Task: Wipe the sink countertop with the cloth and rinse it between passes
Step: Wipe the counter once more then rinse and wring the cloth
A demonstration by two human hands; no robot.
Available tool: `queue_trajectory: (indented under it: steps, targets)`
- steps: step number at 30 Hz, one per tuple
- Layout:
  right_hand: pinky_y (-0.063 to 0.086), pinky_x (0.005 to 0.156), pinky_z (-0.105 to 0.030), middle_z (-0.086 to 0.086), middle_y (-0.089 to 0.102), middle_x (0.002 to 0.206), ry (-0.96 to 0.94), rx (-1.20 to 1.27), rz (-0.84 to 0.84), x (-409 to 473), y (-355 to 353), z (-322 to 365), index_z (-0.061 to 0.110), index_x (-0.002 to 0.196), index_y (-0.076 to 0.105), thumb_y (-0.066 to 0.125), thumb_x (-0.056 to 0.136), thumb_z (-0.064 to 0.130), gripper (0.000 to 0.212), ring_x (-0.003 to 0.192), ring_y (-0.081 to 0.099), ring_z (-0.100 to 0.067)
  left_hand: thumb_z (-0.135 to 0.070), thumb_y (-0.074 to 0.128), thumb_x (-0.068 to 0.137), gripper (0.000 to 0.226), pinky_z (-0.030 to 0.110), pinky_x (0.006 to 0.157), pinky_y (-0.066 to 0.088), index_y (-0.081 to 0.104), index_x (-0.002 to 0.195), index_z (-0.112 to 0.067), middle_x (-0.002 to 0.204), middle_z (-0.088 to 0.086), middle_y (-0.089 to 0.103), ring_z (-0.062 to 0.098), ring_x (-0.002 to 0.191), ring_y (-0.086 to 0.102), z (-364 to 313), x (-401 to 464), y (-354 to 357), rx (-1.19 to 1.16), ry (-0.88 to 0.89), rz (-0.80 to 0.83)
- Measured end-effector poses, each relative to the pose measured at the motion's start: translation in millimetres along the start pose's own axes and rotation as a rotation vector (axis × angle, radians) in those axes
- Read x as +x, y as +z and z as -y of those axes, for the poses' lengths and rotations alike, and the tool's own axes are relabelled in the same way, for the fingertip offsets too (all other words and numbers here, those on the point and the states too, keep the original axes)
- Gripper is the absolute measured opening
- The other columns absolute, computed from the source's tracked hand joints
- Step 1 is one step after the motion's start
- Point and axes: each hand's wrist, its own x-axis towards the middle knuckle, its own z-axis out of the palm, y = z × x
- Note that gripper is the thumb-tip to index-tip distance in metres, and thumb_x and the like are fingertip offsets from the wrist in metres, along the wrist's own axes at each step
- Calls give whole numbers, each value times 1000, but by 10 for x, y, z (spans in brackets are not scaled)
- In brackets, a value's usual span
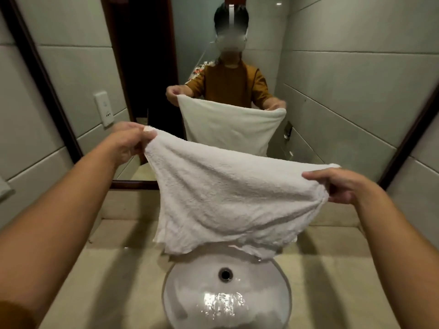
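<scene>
A white terry cloth (228, 198) hangs spread out in the air above the back of the sink. My left hand (129, 142) pinches its upper left corner, raised higher. My right hand (342, 186) pinches its right corner, lower. The cloth's bottom edge droops over the far rim of the white oval sink (190, 293), whose wet bowl shows a dark drain (225, 273). The beige stone countertop (109, 281) surrounds the bowl. The tap is hidden behind the cloth.
A dark-framed mirror (332, 79) on the wall ahead reflects a person holding the cloth. A white wall socket (104, 108) sits on the grey tiled wall at left. Tiled walls close in on both sides.
</scene>
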Motion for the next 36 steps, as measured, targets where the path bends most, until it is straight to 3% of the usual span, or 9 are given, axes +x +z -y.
queue_trajectory:
  steps: [4,7,11,15,18,21,23,29,36]
  targets:
    - [52,67,-35,1,69,70,30,6,-5,-45,-87,-54,20,93,66,89,50,27,49,66,62,-17,1,67,86,17,31,69,59,58,91,-12,96,10,65,21,82,65,-98,-76,198,-107,159,-47]
    - [61,68,-44,-4,76,93,-70,314,154,-19,-151,-299,13,101,75,101,31,43,80,82,74,-23,1,66,87,18,33,76,58,59,91,-14,97,7,65,23,91,66,-201,-62,260,-233,185,-72]
    - [54,89,-53,-21,66,126,-170,797,176,104,42,-567,-1,117,70,51,76,73,86,119,61,-34,4,63,88,20,35,80,58,62,105,-5,97,11,66,21,87,66,-322,-13,305,-442,158,-28]
    - [56,83,-38,-14,75,92,-216,665,-5,188,182,-479,-2,102,72,43,100,27,41,93,68,-29,0,59,90,17,31,68,54,65,103,-11,92,7,66,17,80,64,-469,-11,381,-506,116,-6]
    - [55,79,-30,-6,75,85,-389,607,38,67,92,-467,4,87,75,48,95,17,31,86,66,-19,-2,56,92,14,25,61,53,62,94,-14,84,4,63,12,71,62,-473,54,272,-605,103,-13]
    - [59,68,-28,-15,74,88,-350,501,217,-9,157,-729,3,90,79,82,60,19,34,77,71,-23,-2,53,92,15,24,59,54,58,100,-14,81,3,62,11,66,63,-398,128,157,-625,132,7]
    - [58,59,-27,-18,74,81,-326,360,147,30,278,-862,-1,83,78,70,66,-2,18,68,72,-24,-3,52,93,16,26,58,51,58,93,-17,82,2,62,11,67,62,-387,84,213,-496,147,25]
    - [59,62,-25,-8,75,75,-502,82,-170,144,265,-579,2,84,74,66,78,-18,22,69,69,-22,5,55,89,24,30,64,49,54,86,-19,87,3,59,17,79,58,-381,84,239,-318,194,-52]
    - [60,54,-31,-12,63,70,-484,359,-201,59,-58,-399,19,102,58,87,55,-2,60,58,65,-21,15,56,77,58,25,61,47,49,108,-33,75,-1,54,13,69,54,-542,92,7,-244,422,-104]
